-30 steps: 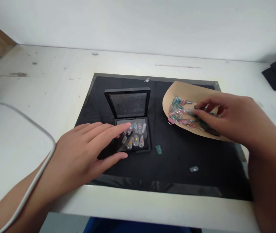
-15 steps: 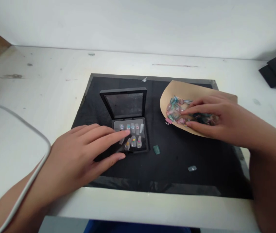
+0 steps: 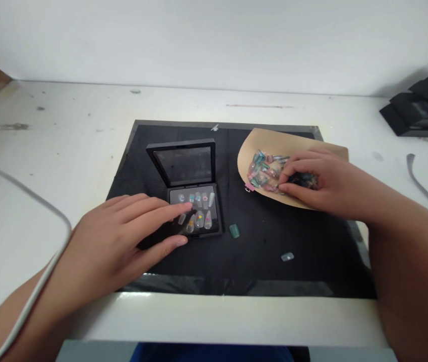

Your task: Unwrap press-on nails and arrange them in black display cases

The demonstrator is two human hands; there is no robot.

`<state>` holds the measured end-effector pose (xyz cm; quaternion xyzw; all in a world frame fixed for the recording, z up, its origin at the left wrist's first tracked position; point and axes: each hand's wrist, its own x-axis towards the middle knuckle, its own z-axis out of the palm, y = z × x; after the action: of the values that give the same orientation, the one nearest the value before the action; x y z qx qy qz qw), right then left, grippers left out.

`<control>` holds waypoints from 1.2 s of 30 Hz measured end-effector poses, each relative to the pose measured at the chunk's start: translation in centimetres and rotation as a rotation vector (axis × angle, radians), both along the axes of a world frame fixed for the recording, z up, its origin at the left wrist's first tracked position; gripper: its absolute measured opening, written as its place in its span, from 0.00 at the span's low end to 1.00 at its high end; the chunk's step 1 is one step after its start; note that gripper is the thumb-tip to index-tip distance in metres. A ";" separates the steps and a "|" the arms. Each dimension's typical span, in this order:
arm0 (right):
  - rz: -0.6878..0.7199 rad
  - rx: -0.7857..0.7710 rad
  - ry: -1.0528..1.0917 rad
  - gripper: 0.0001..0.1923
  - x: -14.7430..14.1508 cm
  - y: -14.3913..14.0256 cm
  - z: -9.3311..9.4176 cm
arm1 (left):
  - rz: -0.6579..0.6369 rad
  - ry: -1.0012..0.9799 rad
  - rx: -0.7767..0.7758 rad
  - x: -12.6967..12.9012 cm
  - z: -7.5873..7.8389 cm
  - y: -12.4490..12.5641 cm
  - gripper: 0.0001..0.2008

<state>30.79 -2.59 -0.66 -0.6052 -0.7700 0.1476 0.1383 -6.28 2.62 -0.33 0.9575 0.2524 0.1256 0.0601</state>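
Note:
A black display case (image 3: pixel 220 213) with its windowed lid (image 3: pixel 184 165) raised stands on a black mat. Inside lie two rows of press-on nails (image 3: pixel 199 219), some clear, some with small coloured decorations. My left hand (image 3: pixel 119 241) has its fingers stretched out, the index fingertip over the case and the thumb by its front left corner. On the right, a tan paper tray (image 3: pixel 248 146) holds a loose pile of clear, green and pink press-on nails (image 3: pixel 261 168). My right hand (image 3: pixel 312 176) reaches into this pile, thumb and index fingertip pinched together; what is between them is hidden.
A green nail (image 3: pixel 234 231) and a clear nail (image 3: pixel 287 257) lie loose on the black mat (image 3: pixel 251 271). A pale cable (image 3: pixel 58 211) crosses over my left forearm. Several black boxes (image 3: pixel 417 110) are stacked at the back right, before the white wall.
The view has shifted a little, so everything sits slightly further left. My right thumb and index finger have drawn together in the pile. My left hand stays at the case.

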 end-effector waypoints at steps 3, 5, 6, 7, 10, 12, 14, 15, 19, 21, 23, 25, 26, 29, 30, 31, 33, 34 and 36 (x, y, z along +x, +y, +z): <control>-0.011 -0.030 0.028 0.08 -0.1 -0.1 -0.2 | -0.003 -0.008 -0.013 0.0 0.0 0.1 0.18; -0.035 -0.040 0.047 0.10 -0.2 -0.1 -0.4 | -0.006 -0.014 -0.025 0.0 -0.1 0.1 0.18; -0.043 -0.043 0.056 0.12 -0.3 -0.1 -0.5 | -0.006 -0.015 -0.030 0.0 -0.1 0.1 0.18; -0.045 -0.043 0.067 0.14 -0.4 -0.1 -0.6 | -0.005 -0.015 -0.032 0.0 -0.1 0.1 0.18; -0.030 -0.036 0.082 0.11 -0.4 0.0 -0.8 | -0.003 -0.018 -0.038 0.0 -0.1 0.1 0.18; -0.028 -0.035 0.079 0.09 -0.4 0.1 -0.8 | -0.007 -0.025 -0.039 -0.1 0.0 0.1 0.18; -0.027 -0.036 0.072 0.10 -0.4 0.1 -0.7 | -0.009 -0.026 -0.038 -0.1 0.0 0.1 0.19; -0.024 -0.032 0.068 0.10 -0.4 0.1 -0.7 | -0.010 -0.025 -0.038 -0.2 0.0 0.0 0.19; -0.058 -0.028 0.033 0.08 -0.1 -0.1 -0.2 | -0.011 -0.027 -0.040 -0.2 0.1 0.0 0.18; -0.133 0.004 0.034 0.06 0.1 -0.3 0.1 | -0.010 -0.034 -0.043 -0.2 0.1 0.0 0.18; -0.218 0.051 0.052 0.06 0.3 -0.5 0.4 | -0.011 -0.039 -0.042 -0.1 0.1 0.1 0.18; -0.287 0.068 0.071 0.06 0.4 -0.8 0.6 | -0.009 -0.038 -0.024 -0.1 0.0 0.1 0.18; -0.306 0.071 0.082 0.07 0.3 -0.9 0.8 | -0.005 -0.034 -0.006 -0.2 0.0 0.1 0.18; -0.351 0.108 0.106 0.09 -0.1 -1.0 1.1 | 0.014 -0.005 0.045 -0.2 -0.1 0.2 0.18; -0.371 0.128 0.106 0.09 -0.2 -1.0 1.1 | 0.016 0.003 0.056 -0.2 0.0 0.2 0.19; -0.395 0.148 0.100 0.09 -0.4 -1.1 1.2 | 0.017 0.009 0.063 -0.2 0.0 0.2 0.19; -0.431 0.193 0.090 0.09 -0.6 -1.1 1.1 | 0.023 0.016 0.067 -0.2 0.1 0.2 0.19; -0.428 0.219 0.090 0.09 -0.8 -1.1 1.1 | 0.030 0.017 0.068 -0.2 0.1 0.2 0.19; -0.380 0.284 0.108 0.09 -1.3 -1.1 0.9 | 0.054 0.015 0.073 -0.3 0.2 0.1 0.19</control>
<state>29.52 -3.74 0.28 -0.7051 -0.6467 0.0413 0.2881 -6.54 2.72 -0.18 0.9529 0.2737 0.1289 0.0198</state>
